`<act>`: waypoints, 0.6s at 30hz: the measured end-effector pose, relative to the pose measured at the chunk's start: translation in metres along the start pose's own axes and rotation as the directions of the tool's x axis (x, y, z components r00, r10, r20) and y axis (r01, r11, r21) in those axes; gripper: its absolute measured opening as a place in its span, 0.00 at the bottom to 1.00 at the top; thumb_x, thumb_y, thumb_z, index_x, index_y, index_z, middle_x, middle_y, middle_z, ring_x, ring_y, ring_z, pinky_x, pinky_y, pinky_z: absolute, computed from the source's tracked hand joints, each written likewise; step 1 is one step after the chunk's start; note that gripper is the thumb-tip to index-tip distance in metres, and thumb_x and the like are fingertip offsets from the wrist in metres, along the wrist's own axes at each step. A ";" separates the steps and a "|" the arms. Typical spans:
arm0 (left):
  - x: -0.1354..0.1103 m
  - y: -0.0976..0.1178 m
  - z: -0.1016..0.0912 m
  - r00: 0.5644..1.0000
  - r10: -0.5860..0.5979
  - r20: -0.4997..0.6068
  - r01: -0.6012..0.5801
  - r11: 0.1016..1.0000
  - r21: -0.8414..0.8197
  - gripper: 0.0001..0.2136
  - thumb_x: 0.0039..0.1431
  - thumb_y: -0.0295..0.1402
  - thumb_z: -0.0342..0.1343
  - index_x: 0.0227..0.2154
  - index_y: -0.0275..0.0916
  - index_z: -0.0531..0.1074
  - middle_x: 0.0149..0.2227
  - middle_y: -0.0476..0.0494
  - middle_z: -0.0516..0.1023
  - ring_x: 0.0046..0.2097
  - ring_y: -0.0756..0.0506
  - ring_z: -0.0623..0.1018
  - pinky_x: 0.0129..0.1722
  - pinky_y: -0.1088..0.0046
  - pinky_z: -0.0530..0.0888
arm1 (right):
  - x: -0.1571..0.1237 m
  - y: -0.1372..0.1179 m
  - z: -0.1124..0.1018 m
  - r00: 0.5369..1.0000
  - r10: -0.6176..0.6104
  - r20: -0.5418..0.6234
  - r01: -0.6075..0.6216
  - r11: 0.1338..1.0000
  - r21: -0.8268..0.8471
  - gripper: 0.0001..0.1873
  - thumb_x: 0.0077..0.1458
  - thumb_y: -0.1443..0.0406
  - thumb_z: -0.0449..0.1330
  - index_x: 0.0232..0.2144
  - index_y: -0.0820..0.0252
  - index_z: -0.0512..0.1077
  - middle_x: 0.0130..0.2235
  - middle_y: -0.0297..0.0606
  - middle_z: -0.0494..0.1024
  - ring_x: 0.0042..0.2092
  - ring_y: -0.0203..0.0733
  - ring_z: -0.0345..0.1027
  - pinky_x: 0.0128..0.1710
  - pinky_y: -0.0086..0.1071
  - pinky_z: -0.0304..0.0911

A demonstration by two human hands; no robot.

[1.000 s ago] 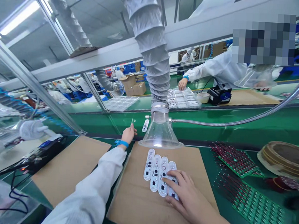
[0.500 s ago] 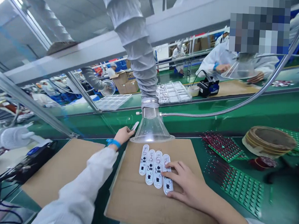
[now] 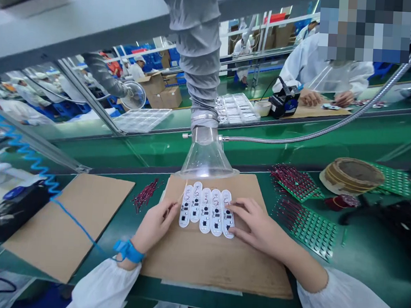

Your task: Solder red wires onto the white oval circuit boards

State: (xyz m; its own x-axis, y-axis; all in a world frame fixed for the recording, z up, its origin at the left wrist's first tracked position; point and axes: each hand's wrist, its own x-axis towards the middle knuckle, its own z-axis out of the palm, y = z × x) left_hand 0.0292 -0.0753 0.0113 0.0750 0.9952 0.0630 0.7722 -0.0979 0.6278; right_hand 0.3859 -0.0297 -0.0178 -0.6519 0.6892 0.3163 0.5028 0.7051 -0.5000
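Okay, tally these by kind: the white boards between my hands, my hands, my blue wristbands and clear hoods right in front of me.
Long white round-ended circuit boards: 5
Bare hands, left hand and right hand: 2
Blue wristband: 1
Clear cone-shaped hood: 1
Total: 9

Loose white sleeves (image 3: 349, 297) gather at the ends; the blue left wristband (image 3: 129, 251) has a coiled cord (image 3: 50, 182)
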 end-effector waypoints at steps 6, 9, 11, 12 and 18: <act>0.017 0.027 0.009 0.822 0.458 0.340 -0.488 0.873 0.003 0.17 0.81 0.40 0.44 0.47 0.44 0.80 0.40 0.42 0.80 0.39 0.43 0.80 0.40 0.68 0.76 | -0.006 -0.051 0.001 0.932 -0.199 -0.303 0.108 0.950 -0.293 0.23 0.75 0.56 0.63 0.67 0.54 0.73 0.59 0.49 0.78 0.64 0.57 0.67 0.71 0.59 0.61; 0.028 0.043 0.020 0.714 0.576 0.398 -0.613 0.789 -0.042 0.18 0.83 0.39 0.43 0.48 0.45 0.80 0.40 0.43 0.81 0.39 0.44 0.81 0.39 0.70 0.77 | -0.013 -0.069 0.023 0.966 -0.077 -0.247 -0.019 0.930 -0.366 0.15 0.77 0.61 0.61 0.60 0.57 0.77 0.50 0.45 0.82 0.59 0.55 0.70 0.74 0.62 0.49; 0.033 0.049 0.024 0.686 0.619 0.383 -0.641 0.763 -0.084 0.18 0.83 0.41 0.43 0.46 0.46 0.79 0.38 0.45 0.81 0.37 0.45 0.82 0.38 0.71 0.77 | -0.021 -0.066 0.035 0.984 -0.051 -0.172 -0.011 0.939 -0.343 0.09 0.78 0.66 0.58 0.53 0.57 0.78 0.38 0.38 0.81 0.48 0.48 0.72 0.71 0.54 0.56; 0.035 0.049 0.025 0.681 0.630 0.373 -0.645 0.757 -0.102 0.18 0.83 0.42 0.44 0.45 0.46 0.79 0.37 0.47 0.81 0.36 0.45 0.82 0.36 0.71 0.77 | -0.026 -0.062 0.039 0.986 -0.052 -0.156 -0.002 0.946 -0.323 0.09 0.78 0.68 0.56 0.50 0.57 0.78 0.35 0.36 0.79 0.44 0.45 0.70 0.67 0.49 0.60; 0.053 0.015 0.024 0.673 0.685 0.280 -0.673 0.723 -0.153 0.13 0.80 0.41 0.50 0.43 0.53 0.81 0.35 0.50 0.84 0.33 0.45 0.84 0.34 0.74 0.81 | -0.047 -0.047 0.035 0.956 -0.001 -0.294 -0.085 0.956 -0.281 0.18 0.81 0.67 0.47 0.43 0.57 0.76 0.32 0.34 0.77 0.39 0.43 0.68 0.61 0.41 0.66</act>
State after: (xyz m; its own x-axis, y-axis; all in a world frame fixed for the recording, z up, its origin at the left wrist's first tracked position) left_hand 0.0600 -0.0240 0.0059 0.7559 0.6027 0.2556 0.4115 -0.7412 0.5304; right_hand 0.3726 -0.1011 -0.0375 -0.4567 0.7067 0.5403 0.6959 0.6622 -0.2779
